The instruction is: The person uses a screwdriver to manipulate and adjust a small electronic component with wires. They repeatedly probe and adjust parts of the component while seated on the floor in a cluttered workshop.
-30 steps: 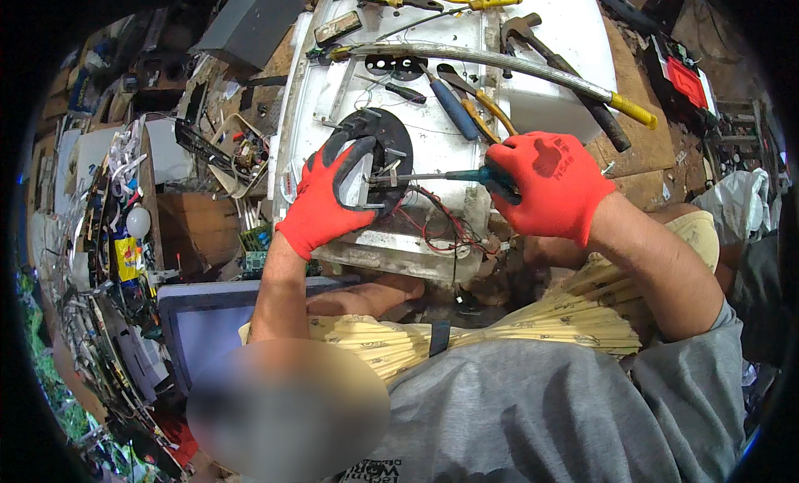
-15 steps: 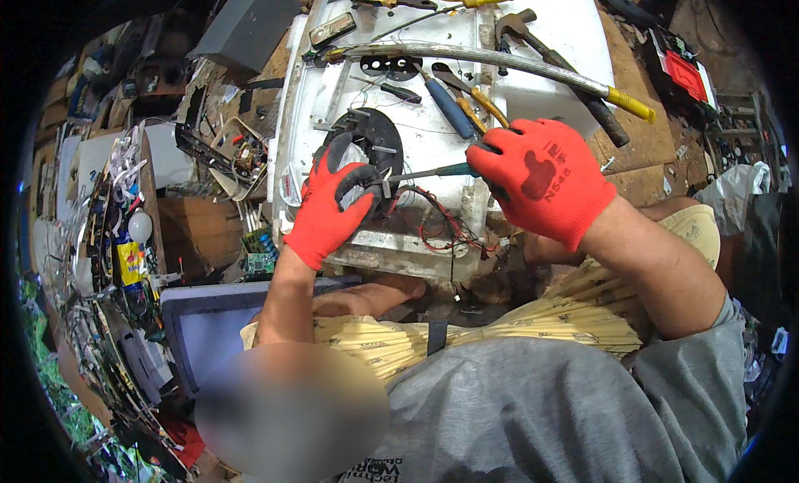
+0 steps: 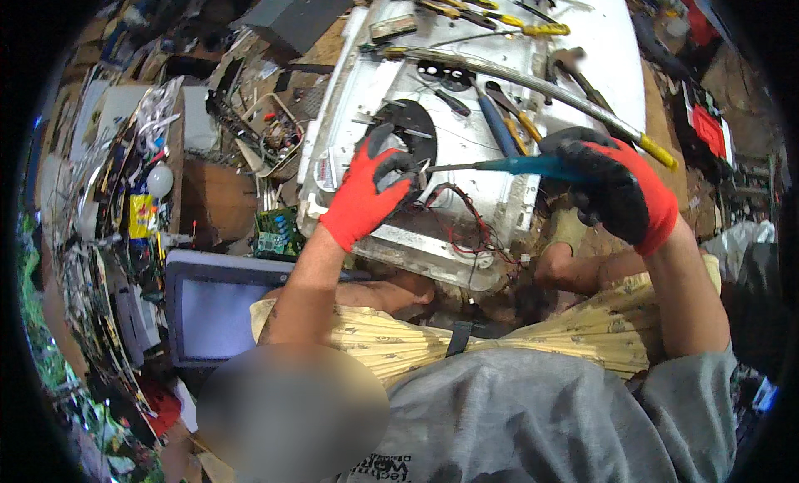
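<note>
My two gloved hands are apart, joined only by the tool between them. My right hand (image 3: 620, 183) is wrapped round the teal handle of a screwdriver (image 3: 533, 165), its shaft running level to the left. My left hand (image 3: 374, 187) has its fingers curled in on a small part (image 3: 425, 171); only a pale sliver of it shows past the fingertips, just where the screwdriver's tip arrives. I cannot tell whether the tip is seated, touching or merely beside it. That part sits over the near edge of the black round piece (image 3: 414, 133) on the white panel (image 3: 458, 141), with red and black wires (image 3: 470, 221) lying just to the right on my side. I take the step in hand to be working the tip at this part while the left hand braces it. The next move, in my judgement, calls for a firm left grip, the shaft lined up with the part, and steady pressure, since a slip would drive the tip toward my fingers.
</note>
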Demonstrator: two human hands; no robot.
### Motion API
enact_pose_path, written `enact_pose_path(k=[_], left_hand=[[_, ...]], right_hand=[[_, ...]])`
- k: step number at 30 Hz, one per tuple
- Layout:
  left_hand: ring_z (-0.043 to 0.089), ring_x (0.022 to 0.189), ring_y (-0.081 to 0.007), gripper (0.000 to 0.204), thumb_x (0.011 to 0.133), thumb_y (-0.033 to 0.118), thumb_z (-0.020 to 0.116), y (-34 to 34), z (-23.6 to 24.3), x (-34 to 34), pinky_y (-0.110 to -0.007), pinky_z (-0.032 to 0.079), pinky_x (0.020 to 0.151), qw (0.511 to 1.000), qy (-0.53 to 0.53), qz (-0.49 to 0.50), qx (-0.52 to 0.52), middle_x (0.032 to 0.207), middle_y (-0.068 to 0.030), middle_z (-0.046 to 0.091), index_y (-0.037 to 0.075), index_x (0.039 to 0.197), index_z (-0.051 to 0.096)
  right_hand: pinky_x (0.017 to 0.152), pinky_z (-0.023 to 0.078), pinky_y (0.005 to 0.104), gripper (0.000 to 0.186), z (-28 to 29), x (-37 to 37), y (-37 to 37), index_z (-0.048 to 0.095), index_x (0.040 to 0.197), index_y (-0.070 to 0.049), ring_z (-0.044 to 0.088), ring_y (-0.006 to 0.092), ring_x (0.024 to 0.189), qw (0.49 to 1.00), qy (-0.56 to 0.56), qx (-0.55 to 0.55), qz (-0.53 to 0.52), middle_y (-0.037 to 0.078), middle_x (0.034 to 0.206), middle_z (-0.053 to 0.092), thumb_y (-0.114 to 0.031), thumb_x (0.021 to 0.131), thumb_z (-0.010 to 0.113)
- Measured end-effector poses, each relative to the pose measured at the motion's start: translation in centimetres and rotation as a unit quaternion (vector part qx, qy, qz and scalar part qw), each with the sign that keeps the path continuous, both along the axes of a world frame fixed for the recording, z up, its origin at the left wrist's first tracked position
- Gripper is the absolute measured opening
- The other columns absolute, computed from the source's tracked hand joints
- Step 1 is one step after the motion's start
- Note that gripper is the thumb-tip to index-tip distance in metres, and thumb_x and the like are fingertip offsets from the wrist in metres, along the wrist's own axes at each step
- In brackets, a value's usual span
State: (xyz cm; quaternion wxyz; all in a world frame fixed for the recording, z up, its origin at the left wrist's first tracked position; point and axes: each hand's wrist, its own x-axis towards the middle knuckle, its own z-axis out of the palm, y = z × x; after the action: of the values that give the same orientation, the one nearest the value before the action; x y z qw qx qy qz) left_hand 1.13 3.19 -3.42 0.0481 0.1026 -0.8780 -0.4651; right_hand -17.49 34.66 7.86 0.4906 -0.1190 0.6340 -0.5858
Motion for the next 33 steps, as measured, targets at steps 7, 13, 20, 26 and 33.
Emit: enact_pose_path(k=[7, 13, 20, 26, 33], left_hand=[[0.032, 0.144, -0.0385, 0.053, 0.075, 0.023, 0.081, 0.2, -0.6, 0.1, -0.045, 0.030, 0.118, 0.999, 0.027, 0.025, -0.038, 0.156, -0.0179, 0.034, 0.013, 0.123, 0.062], [0.044, 0.137, -0.0332, 0.071, 0.069, 0.015, 0.085, 1.0, -0.4, 0.1, -0.040, 0.038, 0.114, 0.997, 0.052, 0.062, 0.020, 0.149, -0.0163, 0.039, 0.006, 0.131, 0.053], [0.050, 0.124, -0.0294, 0.078, 0.067, 0.012, 0.086, 1.2, -0.4, -0.4, -0.038, 0.041, 0.109, 0.996, 0.068, 0.064, 0.012, 0.134, -0.0146, 0.046, 0.004, 0.134, 0.046], [0.050, 0.115, -0.0267, 0.076, 0.065, 0.010, 0.086, 1.0, -0.9, 0.1, -0.036, 0.043, 0.102, 0.994, 0.061, 0.089, -0.006, 0.125, -0.0130, 0.048, 0.002, 0.131, 0.049], [0.051, 0.114, -0.0261, 0.079, 0.065, 0.010, 0.086, 1.0, -0.8, -0.1, -0.036, 0.043, 0.102, 0.994, 0.052, 0.088, 0.024, 0.125, -0.0119, 0.049, 0.003, 0.136, 0.049]], right_hand=[[0.066, 0.054, 0.0294, 0.031, -1.0, 3.7, -1.3, 0.057, 0.124, -0.005, 0.062, 0.0135, 0.077, 0.967, 0.149, -0.176, -0.112, 0.005, 0.113, 0.060, -0.024, 0.101, 0.061], [0.074, 0.050, 0.0295, 0.027, 1.8, 1.6, -0.6, 0.060, 0.117, -0.003, 0.056, 0.0129, 0.082, 0.944, 0.320, 0.080, -0.001, 0.008, 0.095, 0.063, -0.026, 0.104, 0.053], [0.086, 0.050, 0.0330, 0.028, -1.7, 0.2, 0.2, 0.059, 0.120, -0.003, 0.060, 0.0213, 0.090, 0.834, 0.529, -0.142, 0.058, 0.010, 0.101, 0.064, -0.011, 0.093, 0.056], [0.088, 0.050, 0.0360, 0.041, 1.3, 0.3, 0.4, 0.056, 0.123, -0.002, 0.062, 0.0271, 0.101, 0.915, 0.384, -0.008, 0.122, 0.015, 0.114, 0.061, 0.000, 0.082, 0.062], [0.082, 0.051, 0.0374, 0.034, -2.1, 0.0, 0.2, 0.055, 0.124, -0.004, 0.064, 0.0295, 0.089, 0.796, 0.583, -0.152, 0.053, 0.017, 0.101, 0.064, -0.008, 0.090, 0.060]])
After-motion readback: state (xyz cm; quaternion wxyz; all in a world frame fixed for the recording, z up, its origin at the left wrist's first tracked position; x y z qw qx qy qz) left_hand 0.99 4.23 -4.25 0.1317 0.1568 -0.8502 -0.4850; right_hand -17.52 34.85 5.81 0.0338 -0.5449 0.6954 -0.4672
